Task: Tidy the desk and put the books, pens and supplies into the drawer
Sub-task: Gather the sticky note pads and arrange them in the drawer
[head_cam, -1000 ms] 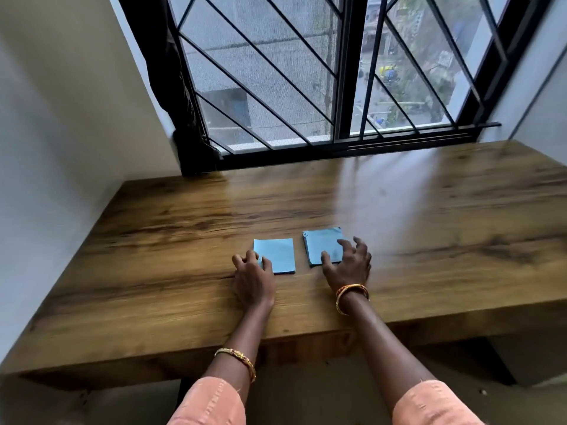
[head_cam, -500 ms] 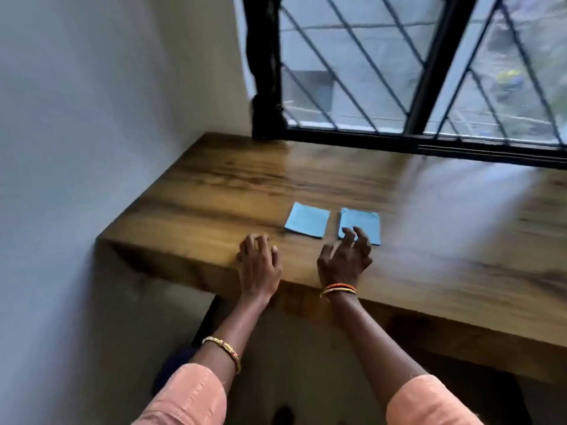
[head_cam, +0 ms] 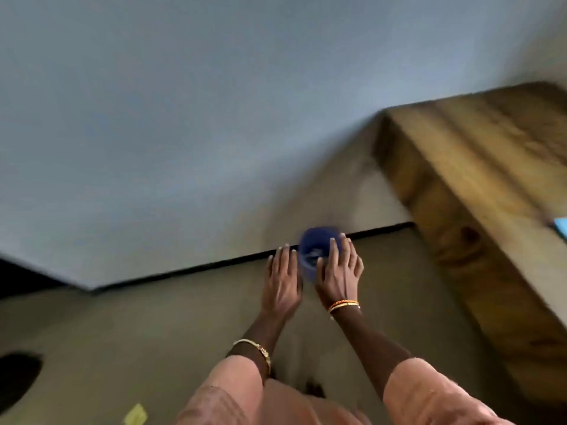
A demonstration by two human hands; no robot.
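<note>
The view is blurred and turned down toward the floor left of the desk. A round blue container [head_cam: 314,251] stands on the floor by the wall, with something dark inside. My left hand [head_cam: 283,279] is just left of it with straight fingers. My right hand [head_cam: 339,271] lies against its right side, fingers straight along its rim. Whether either hand touches it is unclear. The wooden desk [head_cam: 478,185] runs along the right, and a corner of one blue sticky note pad [head_cam: 562,227] shows at the frame's right edge.
A pale wall [head_cam: 184,118] meets the beige floor [head_cam: 138,332] along a dark skirting line. A small yellow scrap [head_cam: 135,415] lies on the floor near the bottom. A dark shape [head_cam: 17,375] sits at the lower left edge.
The camera has swung left and down from the desktop to the floor. Both hands have left the desk and the blue pads and come down around the blue container.
</note>
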